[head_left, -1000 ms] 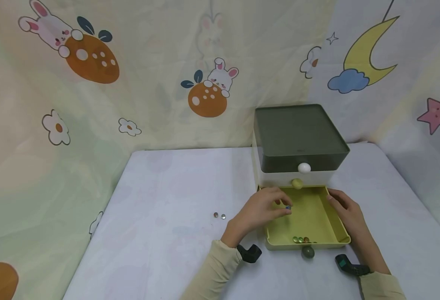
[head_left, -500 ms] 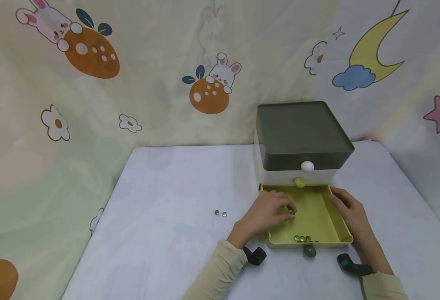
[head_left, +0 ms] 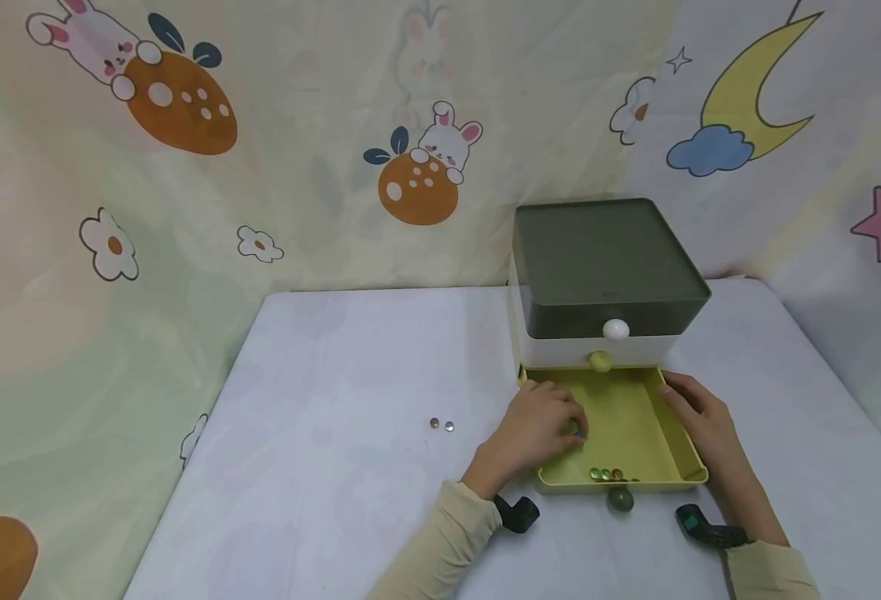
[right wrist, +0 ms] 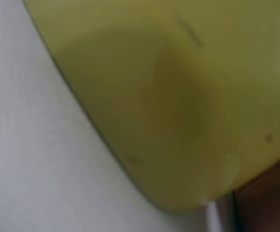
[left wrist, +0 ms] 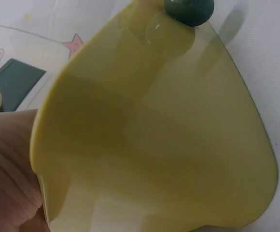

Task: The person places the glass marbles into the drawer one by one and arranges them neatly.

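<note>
My left hand point(head_left: 543, 423) reaches over the left wall of the yellow-green drawer point(head_left: 631, 417), fingers curled down inside it. Between thumb and fingertips it pinches a small shiny blue bead point(head_left: 578, 432), mostly covered by the fingers. On the other side, my right hand point(head_left: 706, 421) grips the drawer's right wall, thumb over the rim and fingers outside. Several small shiny beads point(head_left: 606, 474), green and reddish, lie by the drawer's front wall. The drawer's outer front point(left wrist: 154, 135) fills most of the left wrist view, hiding the fingers there.
Behind the pulled-out drawer stands its cabinet with a dark green top point(head_left: 608, 258), a white knob point(head_left: 616, 330) and a yellow-green knob point(head_left: 600, 361). A dark green knob point(head_left: 620, 500) sticks out of the drawer's front. Two small shiny beads point(head_left: 450, 427) lie on the white table left of my left hand.
My left hand has moved slightly right and lower into the drawer with the blue bead, its fingers now covering more of it. My right hand keeps its place on the drawer wall.
</note>
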